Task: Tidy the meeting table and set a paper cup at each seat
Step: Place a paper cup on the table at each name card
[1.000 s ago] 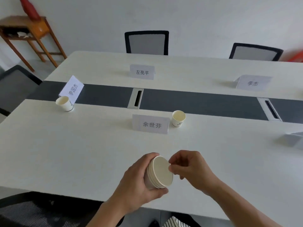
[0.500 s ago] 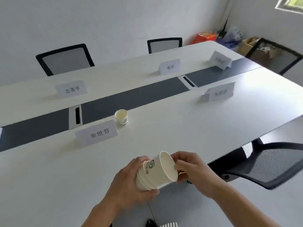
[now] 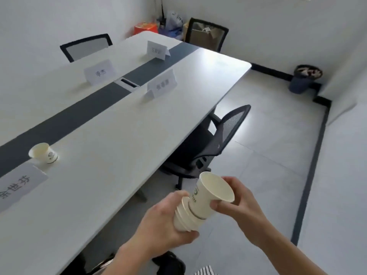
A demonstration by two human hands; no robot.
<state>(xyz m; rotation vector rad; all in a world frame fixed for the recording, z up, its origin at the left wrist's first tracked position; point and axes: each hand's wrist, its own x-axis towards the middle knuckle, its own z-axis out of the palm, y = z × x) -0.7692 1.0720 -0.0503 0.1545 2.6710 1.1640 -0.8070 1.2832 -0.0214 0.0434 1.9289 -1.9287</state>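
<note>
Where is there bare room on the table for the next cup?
Bare: the white tabletop between the tented name card and the edge by the mesh chair, and back toward the paper cup. Crowded: around that cup, beside the nearest name card.

Table (image 3: 119, 135): white top with a dark grey strip (image 3: 79, 114) along its middle. Lone cup (image 3: 44, 153), lower left, and stack of cups (image 3: 184, 219), lower centre: cream paper. The top cup (image 3: 210, 193) carries a green logo and a thin dark band near its base. Name cards (image 3: 100, 73): white, dark characters. Chair (image 3: 208, 147), centre: black, mesh back. Floor (image 3: 268, 155): pale grey tiles, dark skirting (image 3: 313, 165). Box (image 3: 146, 28), upper centre: orange-red. Bin (image 3: 301, 84), upper right: dark blue-grey. Cloth (image 3: 204, 270), bottom edge: black-and-white stripes.
</note>
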